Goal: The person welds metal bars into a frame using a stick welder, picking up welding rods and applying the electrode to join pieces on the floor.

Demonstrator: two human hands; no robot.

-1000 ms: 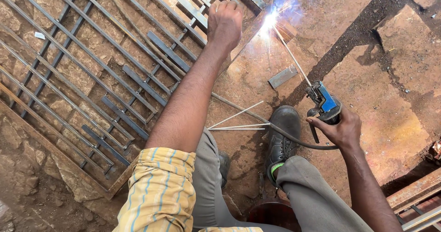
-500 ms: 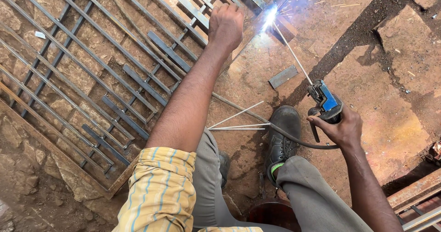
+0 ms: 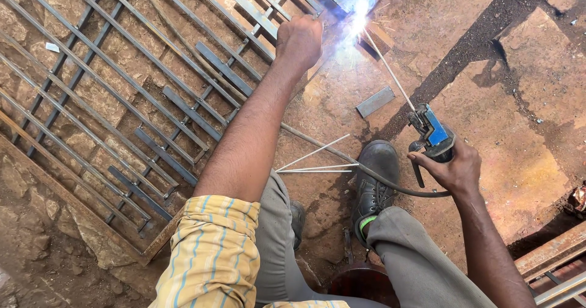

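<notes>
A metal grille [image 3: 122,88] of thin bars and flat strips lies on the reddish stone ground. My left hand [image 3: 299,39] is closed in a fist and presses down on the grille's right edge. My right hand [image 3: 452,170] grips a blue welding electrode holder [image 3: 434,134] with a black cable trailing from it. The thin welding rod [image 3: 387,70] runs up from the holder to a bright white-blue arc [image 3: 359,7] at the grille's corner, just right of my left fist. Sparks fly around the arc.
A small flat metal piece [image 3: 375,101] lies beside the rod. Spare welding rods [image 3: 317,161] lie near my black boot [image 3: 373,180]. Metal bars [image 3: 552,259] sit at the lower right. A dark stained strip crosses the ground at upper right.
The arc has stayed lit at the grille's corner, its glare shifting slightly. Both hands hold about the same places.
</notes>
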